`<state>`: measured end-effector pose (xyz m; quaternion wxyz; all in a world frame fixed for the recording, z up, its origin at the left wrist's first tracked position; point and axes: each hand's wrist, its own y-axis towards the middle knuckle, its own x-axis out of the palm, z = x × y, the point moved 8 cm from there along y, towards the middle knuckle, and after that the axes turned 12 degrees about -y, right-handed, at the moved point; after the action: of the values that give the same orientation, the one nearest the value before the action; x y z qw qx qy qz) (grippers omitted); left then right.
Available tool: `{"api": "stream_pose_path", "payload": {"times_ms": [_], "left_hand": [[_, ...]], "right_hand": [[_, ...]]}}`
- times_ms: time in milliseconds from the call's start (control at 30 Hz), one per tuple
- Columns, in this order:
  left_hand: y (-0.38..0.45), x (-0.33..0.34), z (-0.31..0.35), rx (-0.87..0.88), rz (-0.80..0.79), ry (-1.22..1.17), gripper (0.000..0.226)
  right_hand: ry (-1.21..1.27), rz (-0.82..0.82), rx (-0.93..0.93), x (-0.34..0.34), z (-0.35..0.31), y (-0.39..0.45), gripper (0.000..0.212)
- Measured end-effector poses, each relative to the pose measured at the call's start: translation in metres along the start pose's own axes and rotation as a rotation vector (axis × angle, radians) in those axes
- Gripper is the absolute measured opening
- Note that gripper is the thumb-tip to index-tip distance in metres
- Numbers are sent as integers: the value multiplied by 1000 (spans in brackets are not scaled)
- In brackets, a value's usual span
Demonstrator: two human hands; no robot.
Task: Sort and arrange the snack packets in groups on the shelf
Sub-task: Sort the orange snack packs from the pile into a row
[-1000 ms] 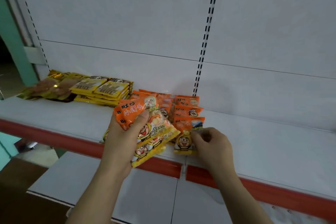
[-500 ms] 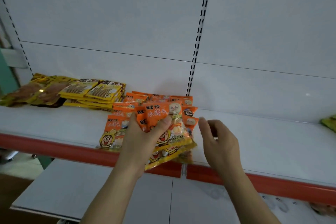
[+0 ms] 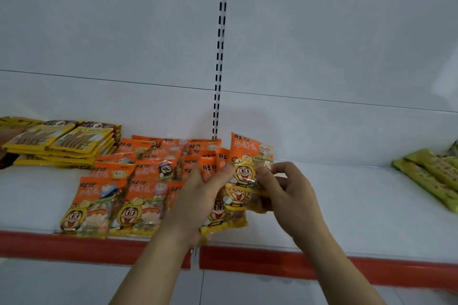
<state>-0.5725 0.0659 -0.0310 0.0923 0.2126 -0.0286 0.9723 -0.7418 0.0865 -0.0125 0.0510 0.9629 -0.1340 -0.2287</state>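
My left hand (image 3: 195, 202) grips a fanned bunch of orange packets (image 3: 224, 215) above the shelf's red front edge (image 3: 272, 264). My right hand (image 3: 290, 195) pinches the top packet (image 3: 250, 153) at its right side.

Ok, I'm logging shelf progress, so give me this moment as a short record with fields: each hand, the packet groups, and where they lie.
left hand: grips a fanned bunch of orange packets
right hand: pinches the front packet of that bunch
orange rows: lying flat on the shelf, left of the hands
yellow stack: far left, at the back
green packets: far right
shelf edge: red strip
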Motion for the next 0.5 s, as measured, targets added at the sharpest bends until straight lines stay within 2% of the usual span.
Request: {"api": "stream_pose_path", "payload": {"times_ms": [100,200,300,433,500], "left_hand": [[11,7,6,83,30,85,30],[21,4,10,157,127,52,24],[23,-8,16,224,240,42,21],[21,-39,27,321,437,-34,15],[22,-49,32,342,463,-50,16]], "right_hand": [[45,-39,-6,-10,1,18,27],[113,58,17,-30,8,47,26],[-5,137,78,-39,27,85,29],[-179,25,110,-9,53,125,20],[-279,-28,92,13,58,137,26]]}}
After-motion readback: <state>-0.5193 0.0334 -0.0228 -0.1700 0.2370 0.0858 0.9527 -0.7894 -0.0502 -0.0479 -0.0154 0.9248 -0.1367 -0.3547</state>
